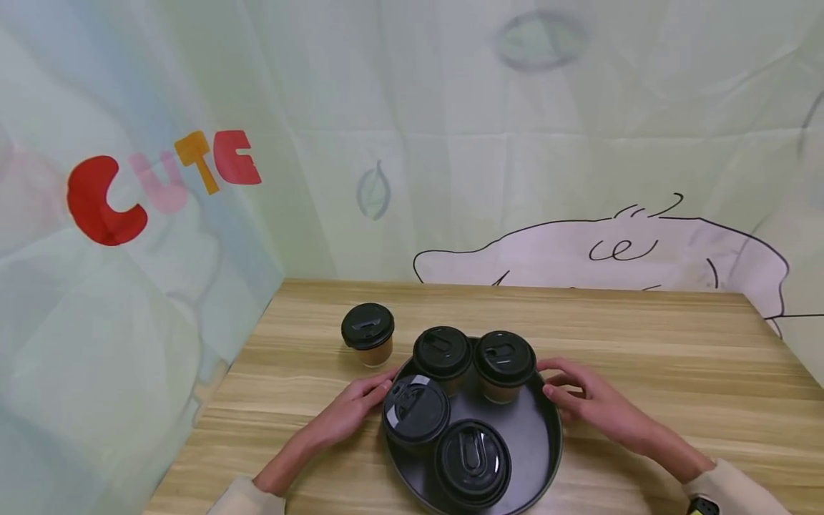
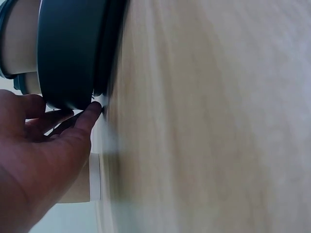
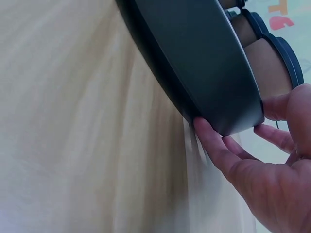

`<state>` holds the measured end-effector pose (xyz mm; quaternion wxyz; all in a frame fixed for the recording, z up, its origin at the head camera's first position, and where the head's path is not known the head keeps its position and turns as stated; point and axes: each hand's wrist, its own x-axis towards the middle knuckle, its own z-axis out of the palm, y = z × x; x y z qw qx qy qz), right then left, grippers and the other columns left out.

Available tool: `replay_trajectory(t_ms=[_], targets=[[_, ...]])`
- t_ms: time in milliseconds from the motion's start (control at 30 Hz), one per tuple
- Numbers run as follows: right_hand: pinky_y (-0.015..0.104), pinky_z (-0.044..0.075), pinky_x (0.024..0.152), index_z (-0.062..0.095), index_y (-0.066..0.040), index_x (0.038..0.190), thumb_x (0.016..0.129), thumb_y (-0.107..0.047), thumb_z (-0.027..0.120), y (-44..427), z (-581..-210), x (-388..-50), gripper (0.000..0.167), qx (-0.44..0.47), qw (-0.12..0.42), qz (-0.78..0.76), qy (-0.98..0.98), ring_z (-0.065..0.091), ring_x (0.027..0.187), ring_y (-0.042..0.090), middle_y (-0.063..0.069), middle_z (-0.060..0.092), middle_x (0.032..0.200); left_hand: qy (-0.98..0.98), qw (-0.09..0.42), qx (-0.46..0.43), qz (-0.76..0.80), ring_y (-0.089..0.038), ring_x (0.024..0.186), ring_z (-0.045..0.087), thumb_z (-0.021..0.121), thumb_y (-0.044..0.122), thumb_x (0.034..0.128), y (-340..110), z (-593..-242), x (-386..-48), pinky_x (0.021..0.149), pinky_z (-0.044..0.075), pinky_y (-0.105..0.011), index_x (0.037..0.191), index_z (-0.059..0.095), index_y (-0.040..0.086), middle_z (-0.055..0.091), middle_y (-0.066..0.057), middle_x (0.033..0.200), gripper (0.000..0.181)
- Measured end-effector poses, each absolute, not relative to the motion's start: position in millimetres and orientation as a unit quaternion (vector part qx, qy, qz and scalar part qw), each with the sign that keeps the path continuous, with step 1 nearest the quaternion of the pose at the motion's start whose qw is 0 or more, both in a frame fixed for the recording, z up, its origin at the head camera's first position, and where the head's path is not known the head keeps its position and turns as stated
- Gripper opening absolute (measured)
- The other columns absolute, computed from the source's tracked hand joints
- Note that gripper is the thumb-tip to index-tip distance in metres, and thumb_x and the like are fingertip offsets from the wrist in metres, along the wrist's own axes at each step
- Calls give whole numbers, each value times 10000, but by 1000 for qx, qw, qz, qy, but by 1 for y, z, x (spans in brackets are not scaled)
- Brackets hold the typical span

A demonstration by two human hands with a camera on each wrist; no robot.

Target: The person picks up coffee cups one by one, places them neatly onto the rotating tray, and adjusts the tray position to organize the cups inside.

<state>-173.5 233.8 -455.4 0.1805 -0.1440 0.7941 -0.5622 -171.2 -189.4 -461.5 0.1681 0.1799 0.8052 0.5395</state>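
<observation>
A round black tray (image 1: pixel 529 436) carries several brown paper cups with black lids. Two cups, a far-left cup (image 1: pixel 441 352) and a far-right cup (image 1: pixel 505 356), stand at its back. A cup with a pale strip on its lid (image 1: pixel 415 410) stands at the left, and another cup (image 1: pixel 473 461) at the front. My left hand (image 1: pixel 350 411) grips the tray's left side, its fingertips low on the wall (image 2: pixel 70 53) in the left wrist view. Opposite, my right hand (image 1: pixel 599 404) holds the right side, with thumb near the rim and fingers by the lower edge (image 3: pixel 214 68).
One more lidded paper cup (image 1: pixel 368 335) stands on the wooden table (image 1: pixel 309 315), behind my left hand and off the tray. A printed curtain (image 1: pixel 450 143) hangs along the table's back and left sides.
</observation>
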Motion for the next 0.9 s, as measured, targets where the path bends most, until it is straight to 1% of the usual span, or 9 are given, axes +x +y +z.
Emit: replay_trajectory(t_ms=[67,200,333,500,733,900], targets=[[384,598,817,515,-104,1461,1059,-266,630,234,-456,-168,449,-136,183,-568,791,595,1200,389,252,573,1353,805,167,181,540,-339,1510,289,393,229,1142,-189,-462,-171,1107,235,-124,1551,405,-54,388,-196,1613,498],[420,609,827,483,-100,1463,1057,-232,632,235,-457,-159,452,-118,195,-592,773,576,1205,401,281,518,1377,806,167,182,538,-343,1506,298,385,216,1143,-189,-462,-170,1117,244,-146,1545,415,-58,397,-199,1608,488],[454,615,840,443,-81,1469,1052,-184,635,234,-457,-150,471,-101,206,-620,751,574,1197,393,302,472,1388,804,167,184,541,-314,1508,299,387,216,1142,-189,-462,-171,1111,241,-130,1549,425,-37,405,-174,1609,480],[459,615,840,426,-70,1454,1050,-163,634,231,-457,-141,464,-91,202,-643,733,584,1170,378,320,465,1380,792,172,187,555,-288,1490,317,391,221,1142,-188,-462,-172,1106,266,-129,1554,414,-39,408,-178,1606,487],[448,613,816,424,-98,1424,1042,-181,648,229,-459,-132,451,-65,201,-644,735,598,1172,386,337,473,1392,788,173,183,561,-289,1486,322,399,219,1140,-188,-463,-172,1101,270,-124,1549,418,-50,421,-184,1597,489],[448,608,830,382,-106,1427,1037,-179,657,229,-460,-126,483,-47,220,-654,722,599,1142,345,289,504,1332,766,188,193,583,-306,1474,336,374,189,1145,-189,-464,-173,1099,320,-145,1553,395,-66,411,-212,1594,481]])
